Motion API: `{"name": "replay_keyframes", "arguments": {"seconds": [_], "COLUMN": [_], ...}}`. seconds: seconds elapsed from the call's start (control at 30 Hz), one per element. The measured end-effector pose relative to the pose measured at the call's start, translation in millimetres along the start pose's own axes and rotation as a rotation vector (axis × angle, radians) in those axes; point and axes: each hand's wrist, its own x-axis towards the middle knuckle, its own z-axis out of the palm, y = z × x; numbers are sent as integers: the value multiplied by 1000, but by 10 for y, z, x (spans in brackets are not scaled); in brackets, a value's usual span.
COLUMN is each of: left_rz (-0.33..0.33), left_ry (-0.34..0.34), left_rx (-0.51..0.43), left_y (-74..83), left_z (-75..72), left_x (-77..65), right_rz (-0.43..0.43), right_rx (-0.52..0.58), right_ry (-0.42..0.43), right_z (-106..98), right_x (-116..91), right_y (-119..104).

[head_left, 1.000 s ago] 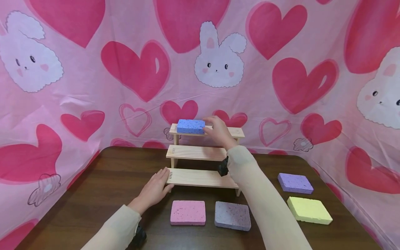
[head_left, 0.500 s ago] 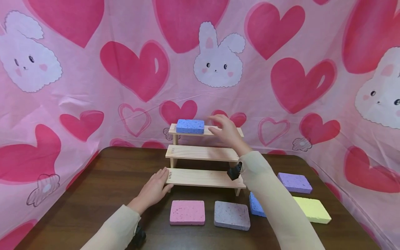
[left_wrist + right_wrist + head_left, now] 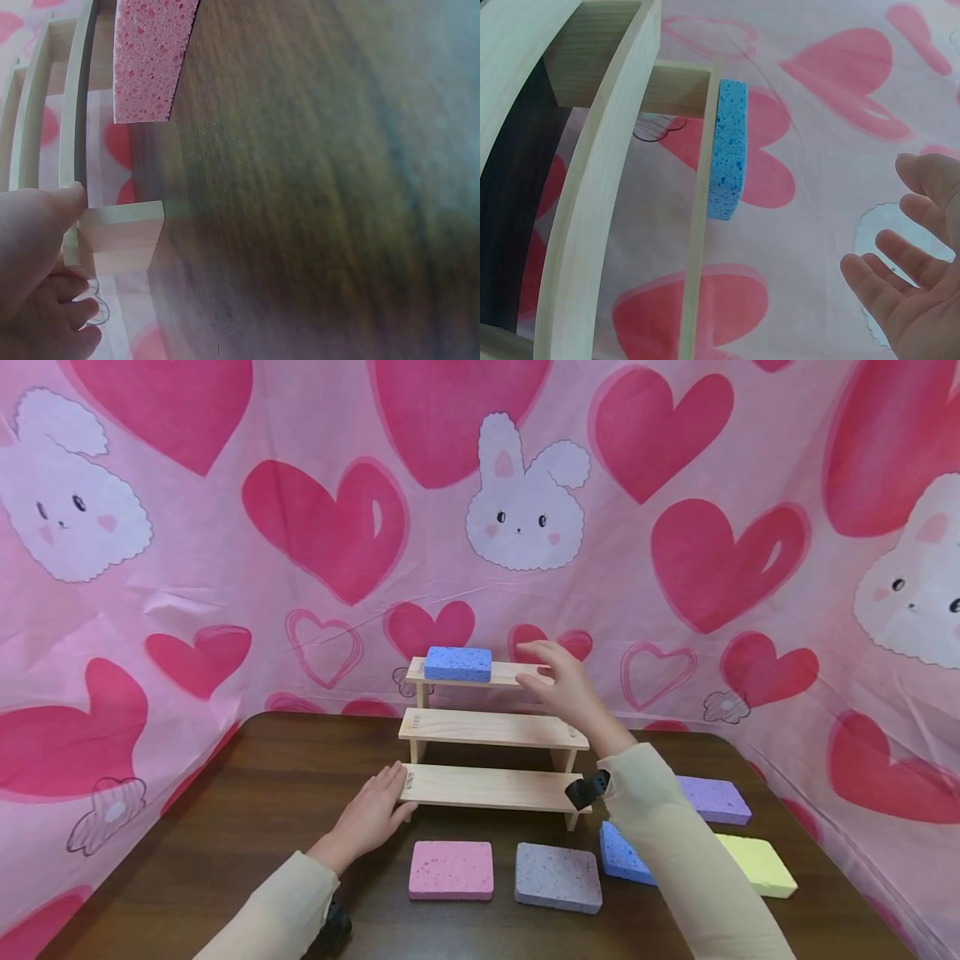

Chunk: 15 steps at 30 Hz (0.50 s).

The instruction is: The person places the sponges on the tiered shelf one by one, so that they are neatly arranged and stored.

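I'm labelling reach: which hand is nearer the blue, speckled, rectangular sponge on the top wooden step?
Right. The right hand is right of the blue sponge, not touching; the left hand is below-left, at the left end of the lowest wooden step.

Brown table [image 3: 247, 810]: wooden rack [image 3: 487, 787], five sponges [image 3: 451, 870]. Top shelf [image 3: 508, 672]: one blue sponge [image 3: 458, 665].

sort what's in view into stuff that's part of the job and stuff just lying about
Likely in the job:
- three-step wooden stand, left hand on its lowest step
- blue sponge on its top step, right hand nearby, apart from it

Lying about on the table, perhaps for later use:
- pink sponge
- grey sponge
- second blue sponge
- purple sponge
- yellow sponge
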Motion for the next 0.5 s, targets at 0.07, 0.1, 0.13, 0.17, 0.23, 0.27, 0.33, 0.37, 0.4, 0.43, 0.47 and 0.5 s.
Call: {"name": "replay_keyframes", "arguments": {"seconds": [0.07,0.1,0.13,0.17,0.23,0.27,0.33,0.37,0.4,0.43,0.47,0.5], "left_rz": [0,2,3,5,11,13,15,15,14,13,11,9], "left_ry": [0,2,5,8,15,18,20,20,20,18,16,15], "left_rx": [-3,-3,-2,0,3,5,5,5,4,3,2,0], "left_y": [3,3,2,0,-4,-7,-7,-6,-5,-5,-3,-1], "left_z": [2,4,7,9,14,16,16,15,14,13,11,9], "left_x": [0,0,0,-1,-3,-2,-2,-3,-3,-3,-4,-5], "right_rz": [-6,-8,-7,-7,-11,-11,-13,-19,-26,-32,-38,-44], "right_rx": [5,4,1,-2,-9,-12,-16,-15,-17,-20,-15,-14], "right_ry": [5,7,10,11,6,3,0,-2,-1,2,8,14], "right_z": [-36,-54,-72,-92,-132,-153,-196,-218,-242,-266,-290,-315], "right_x": [-37,-55,-75,-95,-135,-156,-202,-226,-249,-273,-298,-323], "right_y": [-2,-3,-9,-13,-14,-12,-9,-2,3,8,10,12]}}
